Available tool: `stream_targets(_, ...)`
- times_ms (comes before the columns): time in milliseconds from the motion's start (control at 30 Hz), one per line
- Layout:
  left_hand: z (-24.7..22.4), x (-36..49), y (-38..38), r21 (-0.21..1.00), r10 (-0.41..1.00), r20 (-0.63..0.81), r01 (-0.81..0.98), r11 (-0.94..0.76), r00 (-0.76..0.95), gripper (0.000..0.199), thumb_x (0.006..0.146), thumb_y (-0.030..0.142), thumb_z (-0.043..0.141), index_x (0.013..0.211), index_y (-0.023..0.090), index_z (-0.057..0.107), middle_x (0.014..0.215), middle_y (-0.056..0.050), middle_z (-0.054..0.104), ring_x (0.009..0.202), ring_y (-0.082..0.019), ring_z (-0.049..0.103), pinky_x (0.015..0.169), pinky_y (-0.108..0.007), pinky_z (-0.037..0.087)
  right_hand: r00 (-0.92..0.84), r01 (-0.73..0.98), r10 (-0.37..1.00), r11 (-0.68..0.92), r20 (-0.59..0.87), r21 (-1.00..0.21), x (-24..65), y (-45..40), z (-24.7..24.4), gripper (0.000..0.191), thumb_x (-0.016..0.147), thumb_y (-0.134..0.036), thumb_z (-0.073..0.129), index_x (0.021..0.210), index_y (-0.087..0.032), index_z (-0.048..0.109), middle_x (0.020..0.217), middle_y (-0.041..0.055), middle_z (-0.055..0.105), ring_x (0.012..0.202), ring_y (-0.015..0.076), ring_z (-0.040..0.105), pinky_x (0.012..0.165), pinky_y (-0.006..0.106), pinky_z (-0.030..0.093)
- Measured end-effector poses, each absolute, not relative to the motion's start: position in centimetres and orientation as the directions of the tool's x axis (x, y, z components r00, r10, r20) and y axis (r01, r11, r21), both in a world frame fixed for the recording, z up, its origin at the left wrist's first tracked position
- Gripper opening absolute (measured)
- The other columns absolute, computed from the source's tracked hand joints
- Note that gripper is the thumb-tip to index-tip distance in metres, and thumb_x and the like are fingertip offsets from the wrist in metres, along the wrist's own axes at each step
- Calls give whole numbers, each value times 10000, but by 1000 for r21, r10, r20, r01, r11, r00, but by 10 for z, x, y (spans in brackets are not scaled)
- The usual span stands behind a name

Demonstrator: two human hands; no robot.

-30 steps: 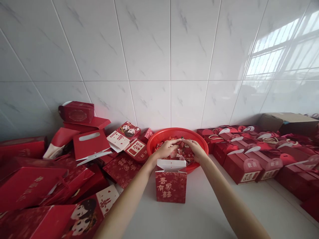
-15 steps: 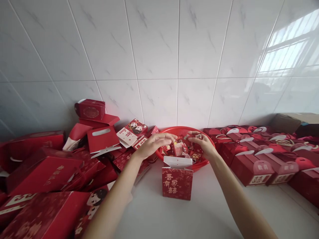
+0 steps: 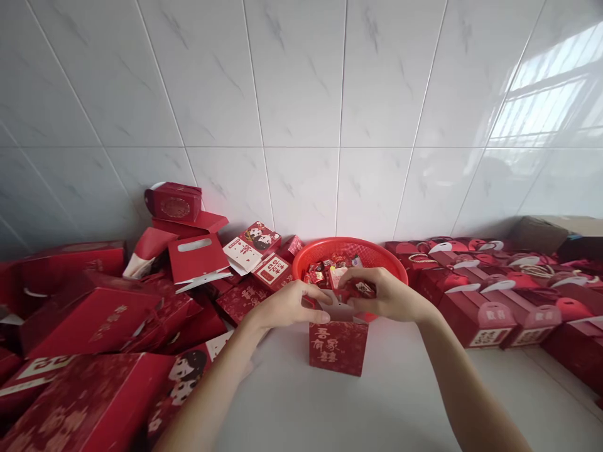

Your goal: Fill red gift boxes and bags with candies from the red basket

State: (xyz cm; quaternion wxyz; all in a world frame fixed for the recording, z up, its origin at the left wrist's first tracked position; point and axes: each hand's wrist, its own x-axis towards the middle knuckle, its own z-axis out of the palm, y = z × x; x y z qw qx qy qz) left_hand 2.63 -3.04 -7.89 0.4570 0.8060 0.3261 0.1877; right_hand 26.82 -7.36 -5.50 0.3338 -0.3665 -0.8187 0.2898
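Note:
A red paper gift box (image 3: 338, 346) with gold characters stands upright on the table, its white-lined top flaps raised. My left hand (image 3: 293, 306) is at the left of the opening, thumb by the front rim and fingers curled over the top. Bent over the right side of the opening is my right hand (image 3: 384, 295), fingers and thumb curled inward. Both hands look closed; what their fingertips hold is hidden. Right behind the box sits a red plastic basket (image 3: 377, 254) with small wrapped sweets (image 3: 319, 274) in it.
Red boxes and bags lie heaped on the left, including a flat handled box (image 3: 198, 260). On the right stand rows of closed red gift boxes (image 3: 487, 326). A brown carton (image 3: 541, 233) is at the back right, and a tiled wall (image 3: 301, 188) rises behind.
Both hands have come down and toward me, from over the basket of sweets to the top of the gift box. The box stays in nearly the same place.

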Motion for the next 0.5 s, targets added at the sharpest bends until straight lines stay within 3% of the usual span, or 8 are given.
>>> stream_targets(100, -76, 24, -32, 854, 717, -42, 397, -335, 695, 470, 720, 381, 823, 1157, 222, 762, 1290, -88, 702, 1164, -308, 647, 997, -393, 495, -492, 450, 795, 580, 354, -679, 264, -77, -54, 133, 858, -196, 618, 974, -192, 682, 802, 11, 643, 652, 137, 529, 579, 256, 426)
stream_targets(267, -77, 24, -31, 856, 732, -72, 419, -304, 677, 506, 684, 381, 850, 1159, 243, 747, 1285, -71, 698, 1182, -298, 633, 1013, -394, 478, -412, 380, 779, 618, 473, -688, 257, -78, -56, 231, 874, -296, 670, 1087, -211, 695, 1006, 60, 701, 886, 213, 643, 748, 324, 515)
stream_targets(400, -78, 25, -31, 870, 702, -51, 377, -318, 710, 458, 703, 327, 828, 1143, 231, 741, 1240, -61, 714, 1172, -279, 633, 1005, -378, 471, -420, 452, 821, 559, 387, -695, 253, -75, -61, 359, 788, -310, 756, 1131, -224, 698, 970, 59, 712, 754, 192, 636, 629, 302, 497)
stream_targets(500, -78, 25, -32, 861, 734, -53, 403, -309, 677, 457, 676, 347, 844, 1105, 219, 752, 1213, -66, 722, 1079, -272, 664, 933, -370, 493, -257, 361, 868, 494, 425, -791, 248, -77, -60, 364, 803, -426, 745, 1078, -207, 651, 872, 48, 709, 620, 168, 624, 555, 292, 491)
